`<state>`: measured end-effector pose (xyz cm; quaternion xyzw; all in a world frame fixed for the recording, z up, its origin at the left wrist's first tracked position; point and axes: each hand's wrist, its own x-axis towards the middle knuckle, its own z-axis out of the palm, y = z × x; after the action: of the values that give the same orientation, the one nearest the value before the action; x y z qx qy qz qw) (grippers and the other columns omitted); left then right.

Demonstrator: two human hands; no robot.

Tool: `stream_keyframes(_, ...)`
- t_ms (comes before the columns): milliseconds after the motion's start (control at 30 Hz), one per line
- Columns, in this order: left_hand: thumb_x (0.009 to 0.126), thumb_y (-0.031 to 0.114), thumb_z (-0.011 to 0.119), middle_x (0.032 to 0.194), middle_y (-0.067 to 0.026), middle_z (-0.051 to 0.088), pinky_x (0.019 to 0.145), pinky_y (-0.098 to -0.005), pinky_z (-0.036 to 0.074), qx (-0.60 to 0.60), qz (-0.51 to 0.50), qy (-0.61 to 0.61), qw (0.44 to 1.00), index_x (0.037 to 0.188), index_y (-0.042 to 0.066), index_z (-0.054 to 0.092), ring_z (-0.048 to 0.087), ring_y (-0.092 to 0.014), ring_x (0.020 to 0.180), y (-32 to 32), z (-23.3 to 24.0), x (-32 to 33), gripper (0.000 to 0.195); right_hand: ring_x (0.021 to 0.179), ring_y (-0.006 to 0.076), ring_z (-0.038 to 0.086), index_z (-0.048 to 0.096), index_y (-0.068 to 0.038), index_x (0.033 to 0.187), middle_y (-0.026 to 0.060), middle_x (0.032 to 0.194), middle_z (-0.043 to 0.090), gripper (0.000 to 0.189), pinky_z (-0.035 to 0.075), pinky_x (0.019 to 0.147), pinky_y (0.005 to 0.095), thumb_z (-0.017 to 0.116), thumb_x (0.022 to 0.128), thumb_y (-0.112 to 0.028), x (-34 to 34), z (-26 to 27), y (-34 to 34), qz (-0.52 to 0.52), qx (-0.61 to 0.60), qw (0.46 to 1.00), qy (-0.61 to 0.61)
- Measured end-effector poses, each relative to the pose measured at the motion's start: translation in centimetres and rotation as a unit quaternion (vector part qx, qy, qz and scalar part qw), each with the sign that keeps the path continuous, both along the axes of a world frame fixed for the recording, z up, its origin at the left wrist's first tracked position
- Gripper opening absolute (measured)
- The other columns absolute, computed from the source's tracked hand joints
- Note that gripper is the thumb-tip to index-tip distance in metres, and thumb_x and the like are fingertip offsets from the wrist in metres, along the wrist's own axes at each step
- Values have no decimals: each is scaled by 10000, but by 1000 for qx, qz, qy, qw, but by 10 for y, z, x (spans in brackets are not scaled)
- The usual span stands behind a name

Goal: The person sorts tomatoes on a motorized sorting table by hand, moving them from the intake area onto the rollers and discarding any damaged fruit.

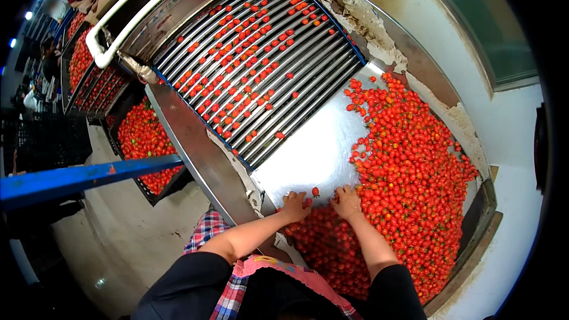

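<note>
My left hand (295,207) is low over the near edge of a shiny metal plate (311,155), its fingers bent beside a red cherry tomato (306,203). Whether it grips that tomato is unclear. A single cherry tomato (315,192) lies on the plate between my hands. My right hand (347,202) rests at the plate's edge against a big heap of cherry tomatoes (409,178), fingers curled and their tips partly hidden. Below both wrists, more cherry tomatoes (329,244) lie in shadow.
Beyond the plate, a metal roller conveyor (306,93) carries scattered tomatoes. To its left stand tomato-filled crates (149,135), crossed by a blue bar (89,178). White pipe (133,22) runs along the conveyor's far left side. A wall (511,138) borders the right. People are in the left background.
</note>
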<state>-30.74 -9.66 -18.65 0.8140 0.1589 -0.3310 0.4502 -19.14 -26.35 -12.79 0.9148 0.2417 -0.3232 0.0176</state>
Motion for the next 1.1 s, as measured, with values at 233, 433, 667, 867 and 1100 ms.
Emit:
stream_keyframes(233, 801, 503, 451, 1192, -129, 442, 955, -458, 269, -8, 25, -20, 999, 1266, 141, 410, 402, -300, 1109, -35, -12, -4, 591, 988, 298, 515, 534, -103, 1047, 165, 1048, 491, 363, 432, 803, 420, 613, 760, -311, -49, -29, -24, -229, 132, 964, 41)
stream_keyframes(433, 800, 418, 536, 1008, -113, 566, 849, -330, 402, -143, 159, 48, 976, 1105, 138, 551, 530, -251, 992, -18, 4, 8, 414, 916, 168, 519, 491, -122, 1151, 39, 972, 543, 315, 487, 735, 337, 536, 865, -247, -51, -8, -7, -603, 273, 659, 358)
stream_keyframes(667, 814, 349, 524, 810, 16, 568, 599, -290, 462, -470, 348, 208, 784, 911, 157, 572, 538, -103, 722, 6, 3, 40, 221, 766, 155, 547, 532, -160, 937, 9, 852, 563, 201, 502, 627, 314, 559, 829, -326, -22, -20, 34, -706, 263, 508, 418)
stream_keyframes(867, 890, 379, 426, 1180, -119, 503, 854, -428, 477, -593, 472, -50, 650, 1231, 70, 403, 552, -264, 1022, 118, 74, 134, 461, 1066, 272, 513, 276, -158, 1342, 119, 1323, 366, 571, 517, 804, 386, 499, 864, -377, 64, 61, 129, -584, 600, 384, 389)
stream_keyframes(1100, 857, 239, 521, 1006, -114, 566, 630, -329, 530, -251, 588, -13, 769, 1138, -4, 497, 582, -211, 703, 193, 32, 152, 372, 615, 113, 502, 552, -55, 929, 13, 696, 500, 232, 469, 547, 285, 597, 804, -246, -23, -47, 138, -469, 368, 776, 205)
